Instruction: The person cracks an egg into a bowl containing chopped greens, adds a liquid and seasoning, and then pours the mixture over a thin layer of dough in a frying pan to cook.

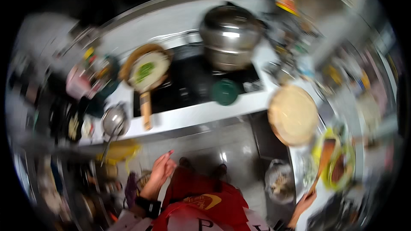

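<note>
My right hand is closed around the handle of a wooden spatula, whose blade is raised beside a yellow-green container on the right counter. In front of my red apron, my left hand hangs in the air, fingers partly bent and nothing seen in it. A frying pan with a wooden handle stands at the left of the black cooktop, holding pale food with chopped greens. At the cooktop's right stands a lidded steel pot. A green round lid or bowl lies near the front edge.
A round wooden board lies at the counter's corner. A metal ladle rests in a steel bowl at the left. Below the right counter is a bag-lined bin. A yellow basket or bag is under the left end.
</note>
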Demonstrator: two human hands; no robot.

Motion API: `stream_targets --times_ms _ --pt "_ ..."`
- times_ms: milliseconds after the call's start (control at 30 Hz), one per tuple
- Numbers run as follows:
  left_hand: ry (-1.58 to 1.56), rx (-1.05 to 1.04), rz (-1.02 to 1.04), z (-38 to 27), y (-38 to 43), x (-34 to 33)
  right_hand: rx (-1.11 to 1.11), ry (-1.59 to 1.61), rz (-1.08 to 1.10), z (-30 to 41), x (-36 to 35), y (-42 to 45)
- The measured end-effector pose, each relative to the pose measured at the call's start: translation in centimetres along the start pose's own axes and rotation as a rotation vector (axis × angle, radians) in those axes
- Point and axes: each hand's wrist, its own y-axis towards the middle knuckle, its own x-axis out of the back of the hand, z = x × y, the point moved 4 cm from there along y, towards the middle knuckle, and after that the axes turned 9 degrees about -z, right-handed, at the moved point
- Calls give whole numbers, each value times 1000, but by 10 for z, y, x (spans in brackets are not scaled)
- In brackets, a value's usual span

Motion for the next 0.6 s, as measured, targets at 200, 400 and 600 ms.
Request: stream_targets --times_ms 200,400,600 --pt "40 -288 -234 -33 13 60 332 251 419 286 -102 8" --pt "-68 -479 -366 -65 90 80 930 645 662 571 -171 -50" --pt "-380 -167 -34 -98 167 64 1071 603 736 712 -239 -106"
